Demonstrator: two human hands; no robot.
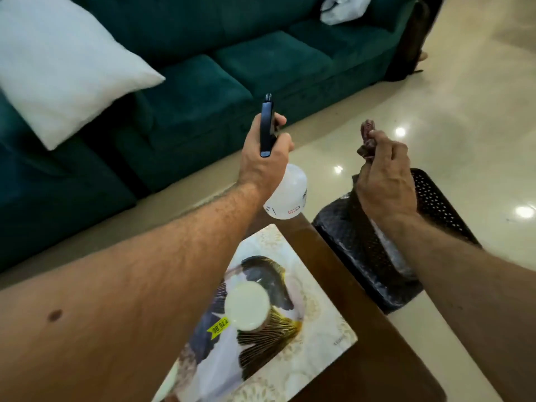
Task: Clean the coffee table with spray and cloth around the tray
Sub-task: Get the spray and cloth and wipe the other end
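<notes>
My left hand (262,158) grips a spray bottle (290,192) by its dark trigger head, lifted above the far edge of the dark brown coffee table (371,352); the translucent white body hangs below my fist. My right hand (385,178) holds a dark reddish-brown cloth (367,140) bunched in its fingers, raised over the table's far right side. On the table lies a rectangular tray (322,329) with a bird picture, and a white-lidded jar (246,307) stands on it.
A black perforated chair or basket (435,198) with a dark wrapped bundle stands just beyond the table on the right. A green sofa (232,68) with a white cushion (58,68) runs along the back. The glossy cream floor (464,111) lies between.
</notes>
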